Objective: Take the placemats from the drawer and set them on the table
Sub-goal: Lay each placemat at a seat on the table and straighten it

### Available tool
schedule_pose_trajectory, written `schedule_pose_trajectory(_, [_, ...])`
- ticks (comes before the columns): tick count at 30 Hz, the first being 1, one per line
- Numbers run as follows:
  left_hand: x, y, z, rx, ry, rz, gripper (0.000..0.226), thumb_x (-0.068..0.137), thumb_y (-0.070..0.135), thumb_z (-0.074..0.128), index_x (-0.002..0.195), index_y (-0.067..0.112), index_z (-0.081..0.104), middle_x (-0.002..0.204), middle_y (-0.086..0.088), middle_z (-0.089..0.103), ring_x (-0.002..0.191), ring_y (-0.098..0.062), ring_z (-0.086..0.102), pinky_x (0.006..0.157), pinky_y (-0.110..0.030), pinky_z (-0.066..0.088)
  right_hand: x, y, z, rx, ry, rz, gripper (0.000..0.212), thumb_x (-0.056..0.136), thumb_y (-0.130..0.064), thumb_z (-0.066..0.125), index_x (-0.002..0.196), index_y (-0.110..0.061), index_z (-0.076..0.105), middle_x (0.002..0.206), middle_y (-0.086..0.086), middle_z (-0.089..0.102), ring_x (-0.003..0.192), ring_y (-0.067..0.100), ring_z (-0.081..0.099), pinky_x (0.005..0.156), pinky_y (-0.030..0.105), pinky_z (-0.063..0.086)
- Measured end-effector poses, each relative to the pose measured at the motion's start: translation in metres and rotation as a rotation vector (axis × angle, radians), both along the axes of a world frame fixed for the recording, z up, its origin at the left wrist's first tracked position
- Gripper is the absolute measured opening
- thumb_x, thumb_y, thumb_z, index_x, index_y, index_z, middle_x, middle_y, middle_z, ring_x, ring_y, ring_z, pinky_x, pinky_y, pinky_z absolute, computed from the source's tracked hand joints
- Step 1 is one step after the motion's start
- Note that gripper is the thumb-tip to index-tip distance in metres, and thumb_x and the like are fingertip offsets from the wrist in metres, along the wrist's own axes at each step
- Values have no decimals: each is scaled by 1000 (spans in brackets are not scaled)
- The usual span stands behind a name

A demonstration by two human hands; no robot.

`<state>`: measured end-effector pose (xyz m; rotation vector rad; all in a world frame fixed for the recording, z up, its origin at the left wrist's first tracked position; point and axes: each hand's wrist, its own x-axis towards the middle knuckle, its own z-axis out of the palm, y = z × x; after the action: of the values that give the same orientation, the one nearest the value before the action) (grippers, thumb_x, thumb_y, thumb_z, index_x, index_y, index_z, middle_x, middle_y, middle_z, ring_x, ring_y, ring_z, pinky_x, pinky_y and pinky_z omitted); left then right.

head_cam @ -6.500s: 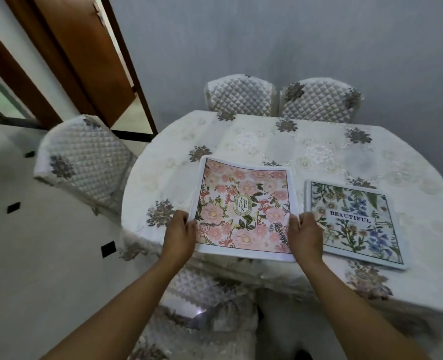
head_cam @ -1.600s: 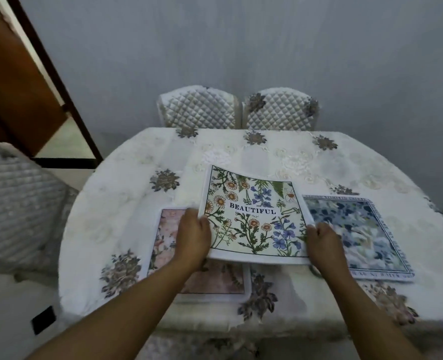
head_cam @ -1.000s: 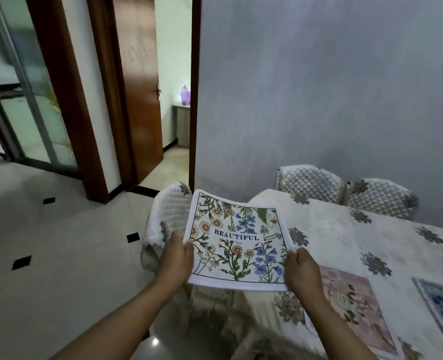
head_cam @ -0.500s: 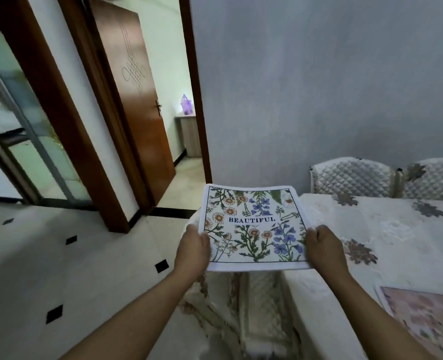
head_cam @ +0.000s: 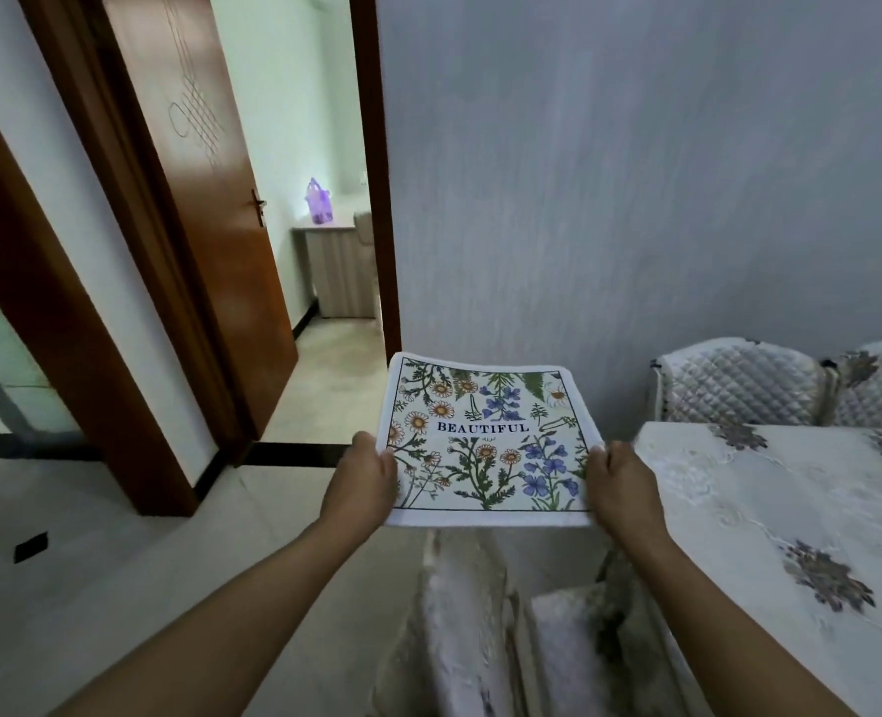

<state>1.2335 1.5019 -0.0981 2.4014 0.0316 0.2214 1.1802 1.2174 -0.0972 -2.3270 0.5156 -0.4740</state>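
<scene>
Placemat point(head_cam: 485, 442) lifted off tabletop point(head_cam: 790, 509) a moment ago, now in air beyond its left edge. My left hand point(head_cam: 361, 483) and right hand point(head_cam: 617, 483) pinch its near corners. I judge: carrying to another seat.

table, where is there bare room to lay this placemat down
The table shows bare cloth along its near left edge, right beside the right hand, and on toward the chairs. No other mats show on the visible part. The placemat, held by both hands, left hand, hangs off the table's edge.
</scene>
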Motion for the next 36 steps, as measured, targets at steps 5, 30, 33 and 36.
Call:
schedule_pose_trajectory(5, [99, 36, 12, 54, 30, -149, 15, 98, 24, 40, 92, 10, 41, 87, -8, 53, 74, -27, 52, 61, -33, 40, 50, 45, 6, -2, 23, -160, 35, 101, -27, 37, 89, -2, 58, 90, 21, 65, 77, 34, 58, 65, 34, 41])
schedule_pose_trajectory(30, [260, -355, 6, 79, 33, -1107, 14, 98, 21, 43, 105, 9, 46, 94, -7, 59, 79, -27, 55, 67, -32, 42, 38, -154, -20, 69, 39, -1100, 35, 101, -28, 35, 84, -2, 50, 78, 16, 56, 74, 32, 53, 63, 34, 34])
schedule_pose_trajectory(33, [252, -417, -20, 88, 32, -1301, 20, 95, 27, 42, 106, 10, 47, 98, -12, 63, 83, -33, 60, 71, -42, 52, 17, -169, -32, 67, 103, -1288, 31, 101, -24, 36, 85, -1, 49, 78, 19, 56, 72, 32, 52, 61, 35, 33])
schedule_pose_trajectory(36, [237, -455, -47, 90, 45, -1450, 20, 98, 26, 41, 102, 7, 46, 92, -14, 59, 81, -36, 58, 63, -38, 42, 0, -175, -46, 58, 195, -1445, 30, 99, -24, 37, 86, 0, 50, 82, 25, 61, 70, 33, 53, 61, 37, 39])
